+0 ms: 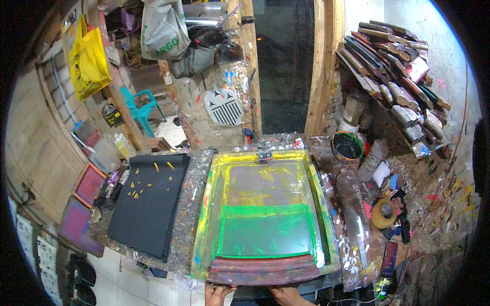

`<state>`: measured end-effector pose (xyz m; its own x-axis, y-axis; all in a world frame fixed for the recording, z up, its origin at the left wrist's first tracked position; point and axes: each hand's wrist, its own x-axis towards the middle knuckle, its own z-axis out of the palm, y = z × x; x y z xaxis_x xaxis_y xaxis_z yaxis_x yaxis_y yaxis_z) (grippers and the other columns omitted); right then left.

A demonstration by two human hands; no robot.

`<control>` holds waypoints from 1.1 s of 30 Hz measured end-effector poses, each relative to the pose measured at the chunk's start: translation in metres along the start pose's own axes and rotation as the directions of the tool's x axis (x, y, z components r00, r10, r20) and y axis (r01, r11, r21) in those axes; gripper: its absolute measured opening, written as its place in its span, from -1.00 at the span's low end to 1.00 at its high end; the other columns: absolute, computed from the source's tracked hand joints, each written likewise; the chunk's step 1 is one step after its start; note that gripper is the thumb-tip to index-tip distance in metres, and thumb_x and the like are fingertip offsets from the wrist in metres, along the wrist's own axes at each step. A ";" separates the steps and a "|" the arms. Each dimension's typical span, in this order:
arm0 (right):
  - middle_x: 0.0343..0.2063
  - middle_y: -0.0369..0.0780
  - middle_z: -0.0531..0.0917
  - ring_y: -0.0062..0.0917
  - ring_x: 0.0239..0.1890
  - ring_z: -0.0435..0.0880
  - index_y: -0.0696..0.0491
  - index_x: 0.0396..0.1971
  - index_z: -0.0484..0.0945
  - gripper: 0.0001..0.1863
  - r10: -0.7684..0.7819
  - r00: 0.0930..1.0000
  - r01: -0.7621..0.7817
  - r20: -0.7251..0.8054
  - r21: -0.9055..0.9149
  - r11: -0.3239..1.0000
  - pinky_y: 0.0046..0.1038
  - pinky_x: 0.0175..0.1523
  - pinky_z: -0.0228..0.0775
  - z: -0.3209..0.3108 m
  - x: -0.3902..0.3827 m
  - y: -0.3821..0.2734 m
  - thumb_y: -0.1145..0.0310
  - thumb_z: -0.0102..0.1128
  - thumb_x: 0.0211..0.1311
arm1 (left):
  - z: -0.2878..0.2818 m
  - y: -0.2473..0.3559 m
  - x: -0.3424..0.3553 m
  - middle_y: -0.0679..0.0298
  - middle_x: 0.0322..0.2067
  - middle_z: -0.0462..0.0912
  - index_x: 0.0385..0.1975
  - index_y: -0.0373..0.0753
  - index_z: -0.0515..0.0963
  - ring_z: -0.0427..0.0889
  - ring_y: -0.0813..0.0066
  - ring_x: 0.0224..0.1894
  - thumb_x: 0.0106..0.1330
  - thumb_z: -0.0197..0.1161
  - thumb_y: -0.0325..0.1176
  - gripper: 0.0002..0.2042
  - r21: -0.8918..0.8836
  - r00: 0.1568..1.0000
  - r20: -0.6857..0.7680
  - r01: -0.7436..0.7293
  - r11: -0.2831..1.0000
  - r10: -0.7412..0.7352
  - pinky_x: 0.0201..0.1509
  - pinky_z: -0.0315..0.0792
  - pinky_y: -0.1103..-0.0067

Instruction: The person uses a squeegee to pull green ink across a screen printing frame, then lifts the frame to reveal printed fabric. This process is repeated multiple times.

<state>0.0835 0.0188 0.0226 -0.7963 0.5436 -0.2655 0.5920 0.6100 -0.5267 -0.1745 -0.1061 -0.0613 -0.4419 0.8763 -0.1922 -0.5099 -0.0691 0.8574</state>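
A printing screen [201,245] in a yellow-stained frame lies on the worktable, with green ink [263,229] over its lower mesh and a metal clamp [264,155] at the far edge. A maroon-stained squeegee [263,269] lies across the near end. Just below it, my left hand [218,295] has curled fingers at a dark edge; what they grip is unclear. My right hand [286,297] reaches under the near edge beside a dark flat surface, its fingertips hidden.
Black fabric [145,209] with yellow marks lies left. At right are an ink bucket [347,146], tape roll [383,213], clear cylinder [357,224] and piled squeegees [393,76]. Bags [89,66] hang above; a teal chair [143,115] stands beyond, a door [46,148] far left.
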 end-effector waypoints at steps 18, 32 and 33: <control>0.11 -0.01 0.65 -0.04 0.21 0.56 0.07 0.01 0.66 -0.64 -0.321 0.823 0.345 -0.468 -0.035 0.938 0.06 0.29 0.34 -0.024 -0.030 -0.030 0.31 0.39 0.23 | 0.011 0.071 0.019 -0.02 -0.39 0.74 0.21 -0.41 0.30 0.76 0.29 -0.41 0.63 -0.04 -0.12 -0.56 0.623 0.911 -0.109 0.374 0.687 -0.397 -0.36 0.61 0.45; -0.48 -0.18 0.69 -0.19 -0.44 0.75 -0.02 -0.08 0.55 -0.59 -0.132 0.964 0.025 -0.230 -0.417 0.909 -0.13 -0.41 0.54 -0.144 0.048 0.053 0.01 0.35 0.25 | 0.101 0.189 0.115 -0.05 -0.19 0.67 -0.09 -0.32 0.48 0.70 -0.10 -0.13 0.30 0.41 -0.25 -0.65 0.783 0.813 0.542 -0.580 -0.224 -0.211 -0.06 0.58 0.16; -0.47 -0.18 0.69 -0.20 -0.44 0.75 -0.02 -0.08 0.55 -0.61 -0.111 0.972 0.020 -0.205 -0.402 0.915 -0.14 -0.42 0.54 -0.146 0.044 0.052 0.03 0.34 0.26 | 0.093 0.186 0.115 -0.04 -0.20 0.68 -0.10 -0.32 0.48 0.70 -0.11 -0.11 0.29 0.41 -0.25 -0.65 0.785 0.811 0.531 -0.580 -0.219 -0.246 -0.05 0.57 0.15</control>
<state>0.0977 0.1581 0.1012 -0.8146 0.5790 -0.0340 0.5761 0.8010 -0.1626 -0.2512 0.0263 0.1207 0.1587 0.9808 -0.1134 0.9471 -0.1188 0.2982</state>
